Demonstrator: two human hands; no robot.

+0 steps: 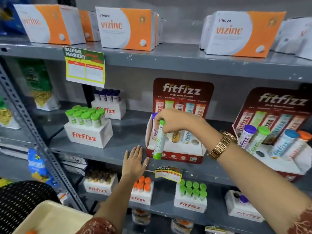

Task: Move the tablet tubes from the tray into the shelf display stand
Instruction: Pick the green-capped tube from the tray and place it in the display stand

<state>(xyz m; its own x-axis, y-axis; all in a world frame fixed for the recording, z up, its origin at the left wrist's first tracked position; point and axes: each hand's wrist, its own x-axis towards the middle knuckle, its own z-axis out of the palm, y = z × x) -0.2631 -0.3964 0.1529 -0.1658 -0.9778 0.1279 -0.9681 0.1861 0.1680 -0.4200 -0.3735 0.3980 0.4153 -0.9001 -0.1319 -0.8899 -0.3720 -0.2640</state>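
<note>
1. Right hand (170,121) is clenched around the top of a green-capped tablet tube (159,141). The tube hangs nearly upright, slightly tilted, its lower end in front of the front wall of the red display stand (175,157), not seated in any hole.
2. The stand sits on the middle grey shelf (101,149). Behind the held tube, at about 11 o'clock from it, a purple-capped tube (154,127) stands in the stand's leftmost slot. An amber tube (175,136) and a pale blue tube (186,136) stand to the right, partly hidden by the hand. One open hole (195,142) shows at the right end.
3. Left hand (135,162) is released, fingers spread flat, palm against the front edge of the shelf, just beside the stand's left lower corner, at 8 o'clock from the held tube.
4. A gold wristwatch (221,145) is on the right wrist.
5. The cream tray (50,218) is at lower left, 7 o'clock from the stand; its contents are mostly out of view.
6. A second display stand (278,162), holding several tubes, stands at 3 o'clock, well apart.
</note>
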